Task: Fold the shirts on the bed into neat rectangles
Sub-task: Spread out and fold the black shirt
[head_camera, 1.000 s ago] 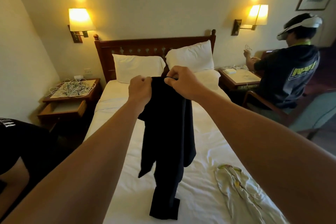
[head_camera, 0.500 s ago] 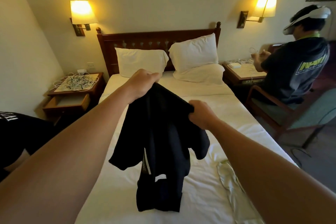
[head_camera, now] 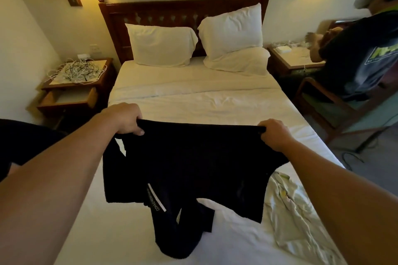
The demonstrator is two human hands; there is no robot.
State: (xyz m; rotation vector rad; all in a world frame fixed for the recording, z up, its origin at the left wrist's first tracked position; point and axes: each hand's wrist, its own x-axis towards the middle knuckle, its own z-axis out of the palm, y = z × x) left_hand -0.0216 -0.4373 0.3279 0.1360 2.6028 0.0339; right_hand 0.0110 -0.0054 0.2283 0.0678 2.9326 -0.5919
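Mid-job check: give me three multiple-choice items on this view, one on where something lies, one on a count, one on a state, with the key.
1. Where does the pale crumpled shirt lie?
A. on the bed, under the right forearm
B. on the left nightstand
C. on the pillows

2. How many white pillows are at the headboard?
A. one
B. three
C. five

3. How is the black shirt held?
A. lying flat, untouched
B. gripped at its top edge by the left hand and right hand, spread between them
C. pinched by one hand only

Key: 1 A, it lies on the sheet by the bed's right edge. 2 B, one on the left, two stacked on the right. 3 B, both fists close on the stretched edge.
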